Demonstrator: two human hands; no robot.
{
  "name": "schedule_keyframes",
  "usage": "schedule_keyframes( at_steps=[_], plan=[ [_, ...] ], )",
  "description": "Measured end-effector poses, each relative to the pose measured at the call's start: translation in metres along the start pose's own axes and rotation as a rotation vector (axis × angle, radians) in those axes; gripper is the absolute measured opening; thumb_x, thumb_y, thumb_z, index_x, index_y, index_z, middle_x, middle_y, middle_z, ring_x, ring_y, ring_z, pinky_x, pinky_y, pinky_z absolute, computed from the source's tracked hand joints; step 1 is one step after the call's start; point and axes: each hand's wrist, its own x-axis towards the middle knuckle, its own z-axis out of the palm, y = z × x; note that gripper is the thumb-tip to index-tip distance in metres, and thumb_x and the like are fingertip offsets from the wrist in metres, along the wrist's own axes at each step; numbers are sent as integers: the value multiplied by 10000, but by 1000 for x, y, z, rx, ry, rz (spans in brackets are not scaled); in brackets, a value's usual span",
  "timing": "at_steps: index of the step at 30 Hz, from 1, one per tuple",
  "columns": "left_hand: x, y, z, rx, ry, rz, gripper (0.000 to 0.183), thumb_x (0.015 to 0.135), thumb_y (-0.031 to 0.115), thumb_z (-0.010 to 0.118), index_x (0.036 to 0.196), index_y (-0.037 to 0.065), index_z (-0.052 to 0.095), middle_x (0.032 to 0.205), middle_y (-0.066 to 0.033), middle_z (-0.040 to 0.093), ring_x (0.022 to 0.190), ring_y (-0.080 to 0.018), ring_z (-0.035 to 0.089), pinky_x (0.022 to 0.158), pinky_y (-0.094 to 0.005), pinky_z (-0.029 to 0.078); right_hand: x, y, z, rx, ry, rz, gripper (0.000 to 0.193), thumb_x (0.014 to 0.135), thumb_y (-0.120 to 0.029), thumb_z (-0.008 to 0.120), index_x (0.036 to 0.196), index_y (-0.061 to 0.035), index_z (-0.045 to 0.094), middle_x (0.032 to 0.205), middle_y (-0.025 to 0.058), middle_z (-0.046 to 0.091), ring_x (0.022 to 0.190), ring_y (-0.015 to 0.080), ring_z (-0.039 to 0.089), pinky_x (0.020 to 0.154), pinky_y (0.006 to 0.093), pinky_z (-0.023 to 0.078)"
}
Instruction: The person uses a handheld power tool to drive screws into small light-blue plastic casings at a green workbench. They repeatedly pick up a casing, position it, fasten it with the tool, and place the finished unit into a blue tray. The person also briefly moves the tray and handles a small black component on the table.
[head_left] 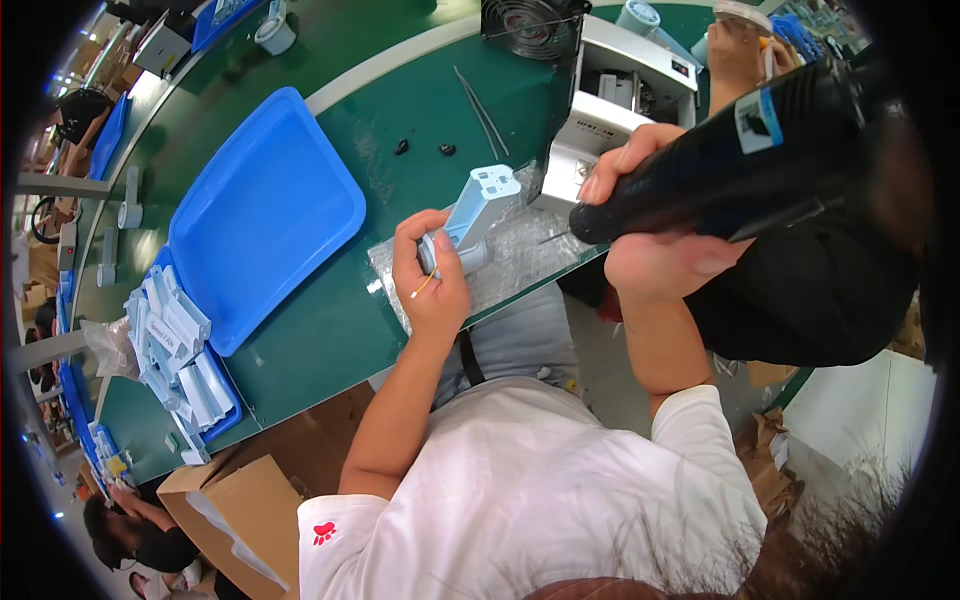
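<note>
My left hand [430, 268] is closed around a light blue plastic fan housing [482, 200], with its squared end pointing up and away. A thin yellow wire [425, 284] with a small white end hangs out by my thumb. In my right hand [655, 265] is a black electric screwdriver [700, 195], its thin bit pointing left toward the housing, with a gap between them. Fingers of that hand wrap the tool near its nose. Below the housing, a clear bubble-wrap sheet [540, 235] lies on the green table.
A blue tray [265, 215] lies left of my hand; beyond it a smaller tray holds several light blue casings [175, 335]. Metal tweezers [480, 112] and small black parts [447, 149] lie ahead. A silver machine [595, 125] stands ahead right, near another person's hand [735, 58].
</note>
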Motion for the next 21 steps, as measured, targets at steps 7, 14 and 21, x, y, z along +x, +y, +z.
schedule_keyframes(
  at_steps=[7,14,21],
  plan=[
    [1,3,-1,-8,13,-42,168,981,73,473,1080,-10,580,1085,-126,605,1002,-215,580,917,-324,442,45,-58,-44,425,-47,-206,1069,714,-971,316,1005,42,494,837,137,554,580,216,560,528,333,489],
    [0,-1,0,-25,16,-52,160,996,77,453,1058,-16,566,1089,-128,591,1019,-209,564,935,-320,425,115,-86,-63,329,13,-647,1035,752,-943,316,993,47,500,859,143,569,627,241,570,590,360,506],
    [2,-1,1,3,16,57,137,982,59,476,1044,-20,570,1065,-140,602,995,-226,580,916,-336,441,114,-68,-45,-126,244,-713,710,944,-663,421,1085,26,521,818,145,611,639,221,592,600,324,508]
  ],
)
